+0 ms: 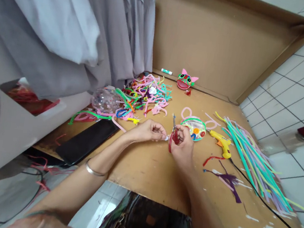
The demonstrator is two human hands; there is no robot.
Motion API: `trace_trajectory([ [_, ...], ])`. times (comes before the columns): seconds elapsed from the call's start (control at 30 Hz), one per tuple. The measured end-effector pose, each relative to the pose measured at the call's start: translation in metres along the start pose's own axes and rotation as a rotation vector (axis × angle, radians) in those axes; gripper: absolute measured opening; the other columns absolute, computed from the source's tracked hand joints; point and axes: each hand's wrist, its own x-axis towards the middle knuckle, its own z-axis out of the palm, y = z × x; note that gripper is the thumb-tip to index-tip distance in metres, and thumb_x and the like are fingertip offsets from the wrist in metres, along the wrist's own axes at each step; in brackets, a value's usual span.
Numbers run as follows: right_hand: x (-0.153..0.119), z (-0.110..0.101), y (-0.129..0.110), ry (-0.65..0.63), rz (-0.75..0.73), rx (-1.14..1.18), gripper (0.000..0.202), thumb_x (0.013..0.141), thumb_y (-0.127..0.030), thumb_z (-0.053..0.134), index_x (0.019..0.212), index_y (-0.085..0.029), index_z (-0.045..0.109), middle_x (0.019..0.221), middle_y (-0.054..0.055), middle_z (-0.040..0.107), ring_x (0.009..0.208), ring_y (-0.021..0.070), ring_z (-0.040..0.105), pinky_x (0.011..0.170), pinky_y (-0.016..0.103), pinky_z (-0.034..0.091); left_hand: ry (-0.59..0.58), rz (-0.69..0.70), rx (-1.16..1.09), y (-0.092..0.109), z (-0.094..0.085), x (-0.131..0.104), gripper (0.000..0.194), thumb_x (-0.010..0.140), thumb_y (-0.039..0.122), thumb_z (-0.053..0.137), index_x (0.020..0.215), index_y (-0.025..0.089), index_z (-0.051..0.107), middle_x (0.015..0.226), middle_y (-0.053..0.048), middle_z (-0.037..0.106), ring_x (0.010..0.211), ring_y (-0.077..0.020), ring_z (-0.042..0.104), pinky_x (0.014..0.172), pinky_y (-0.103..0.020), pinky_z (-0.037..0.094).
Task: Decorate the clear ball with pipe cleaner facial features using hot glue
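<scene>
My left hand (151,131) is closed in a pinch on a small white scrap (167,137), too tiny to name. Red-handled scissors (175,134) are gripped in my right hand (184,145), their blades pointing up and away from me. Just beyond the right hand lies a round craft piece (194,128) with a green rim, a yellow-orange flower and a blue bit. A pink pipe cleaner loop (186,113) sits behind it. To the right rests a yellow hot glue gun (223,143).
Pipe cleaners (255,162) lie bundled at the right, beside the glue gun's black cord (259,197). A tangled scrap pile (152,93), a clear bag (106,100) and a black tablet-like slab (87,142) are left. A cat-like face (185,81) and glue stick (166,71) stand behind.
</scene>
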Motion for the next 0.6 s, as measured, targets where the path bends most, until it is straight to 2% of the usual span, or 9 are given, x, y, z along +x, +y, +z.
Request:
trace_trajectory([
  [0.23, -0.006, 0.007, 0.003, 0.025, -0.027, -0.059, 0.032, 0.077, -0.023, 0.059, 0.108, -0.023, 0.056, 0.089, 0.003, 0.067, 0.080, 0.0172, 0.064, 0.074, 0.030, 0.052, -0.027, -0.003, 0.052, -0.006, 0.002, 0.001, 0.013, 0.062, 0.026, 0.066, 0.067, 0.013, 0.066, 0.058, 0.002, 0.059, 0.054, -0.0079, 0.047, 0.055, -0.020, 0.037],
  [0.37, -0.009, 0.010, -0.001, 0.043, -0.041, -0.108, 0.031, 0.077, -0.024, 0.059, 0.108, -0.023, 0.056, 0.089, 0.004, 0.068, 0.078, 0.0180, 0.064, 0.073, 0.031, 0.052, -0.030, -0.007, 0.102, -0.008, -0.001, 0.000, 0.012, 0.062, 0.025, 0.063, 0.067, 0.014, 0.065, 0.058, 0.002, 0.059, 0.054, -0.0084, 0.047, 0.055, -0.020, 0.037],
  [0.6, -0.012, 0.010, -0.009, 0.054, -0.060, -0.153, 0.032, 0.075, -0.018, 0.057, 0.106, -0.024, 0.058, 0.088, 0.003, 0.070, 0.076, 0.0185, 0.064, 0.073, 0.031, 0.051, -0.034, -0.024, 0.138, -0.005, -0.001, -0.001, 0.014, 0.061, 0.027, 0.064, 0.063, 0.014, 0.062, 0.054, 0.004, 0.054, 0.052, -0.0077, 0.044, 0.054, -0.020, 0.035],
])
